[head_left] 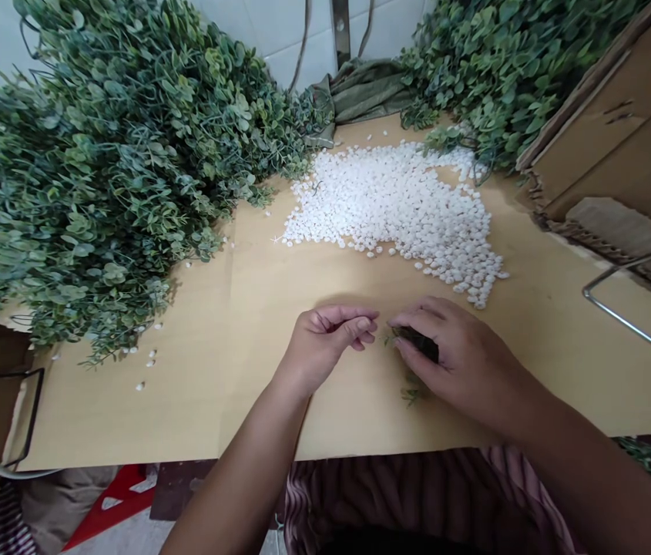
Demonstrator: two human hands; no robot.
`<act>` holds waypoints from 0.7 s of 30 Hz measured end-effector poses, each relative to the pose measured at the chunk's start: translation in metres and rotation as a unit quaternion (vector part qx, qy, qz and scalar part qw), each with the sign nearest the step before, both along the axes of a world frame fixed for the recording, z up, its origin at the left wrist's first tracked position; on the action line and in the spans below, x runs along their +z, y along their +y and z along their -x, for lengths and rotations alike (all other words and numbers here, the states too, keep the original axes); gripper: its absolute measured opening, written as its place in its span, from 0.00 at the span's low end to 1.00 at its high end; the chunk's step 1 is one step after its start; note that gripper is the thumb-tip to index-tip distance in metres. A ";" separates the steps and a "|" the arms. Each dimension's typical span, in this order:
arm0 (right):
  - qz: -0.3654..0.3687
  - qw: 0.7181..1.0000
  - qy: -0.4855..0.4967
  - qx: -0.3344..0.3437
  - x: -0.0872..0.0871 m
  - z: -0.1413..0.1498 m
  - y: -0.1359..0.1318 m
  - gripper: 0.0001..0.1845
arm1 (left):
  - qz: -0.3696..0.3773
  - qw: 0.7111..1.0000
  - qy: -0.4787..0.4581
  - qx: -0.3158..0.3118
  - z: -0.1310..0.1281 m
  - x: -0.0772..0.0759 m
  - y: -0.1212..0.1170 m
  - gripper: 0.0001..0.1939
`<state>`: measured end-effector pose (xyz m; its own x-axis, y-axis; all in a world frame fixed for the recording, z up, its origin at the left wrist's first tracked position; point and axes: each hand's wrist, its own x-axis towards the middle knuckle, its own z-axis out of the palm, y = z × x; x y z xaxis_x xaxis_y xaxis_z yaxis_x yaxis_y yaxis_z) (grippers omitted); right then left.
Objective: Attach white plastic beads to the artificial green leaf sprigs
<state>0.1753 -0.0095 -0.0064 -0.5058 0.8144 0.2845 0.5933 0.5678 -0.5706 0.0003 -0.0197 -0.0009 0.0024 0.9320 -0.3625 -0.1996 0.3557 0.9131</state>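
Observation:
My left hand point(333, 339) is above the tabletop with thumb and fingers pinched together. Whatever lies in that pinch, if anything, is too small to make out. Just to its right, my right hand point(458, 354) curls around a dark green artificial leaf sprig point(411, 396). Leaf tips poke out past the fingertips and below the palm, while the rest is hidden by the hand. Beyond both hands spreads a heap of small white plastic pieces point(383, 196), roughly bead-sized.
A large pile of artificial greenery point(117, 154) fills the left side of the table point(267, 308), and more greenery point(510, 69) stands at the back right. At right is a cardboard box point(619, 131) near a bent metal rod point(637, 331). A few white pieces point(140, 385) lie scattered at left.

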 end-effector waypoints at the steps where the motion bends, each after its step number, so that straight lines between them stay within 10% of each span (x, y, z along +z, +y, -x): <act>1: 0.005 1.000 -0.001 -0.003 -0.001 0.000 0.001 0.10 | -0.001 1.000 0.007 -0.002 -0.001 0.000 0.000 0.07; 21: -0.012 0.991 0.130 -0.043 0.001 0.012 -0.006 0.05 | -0.007 1.000 -0.018 0.014 0.002 -0.002 -0.001 0.09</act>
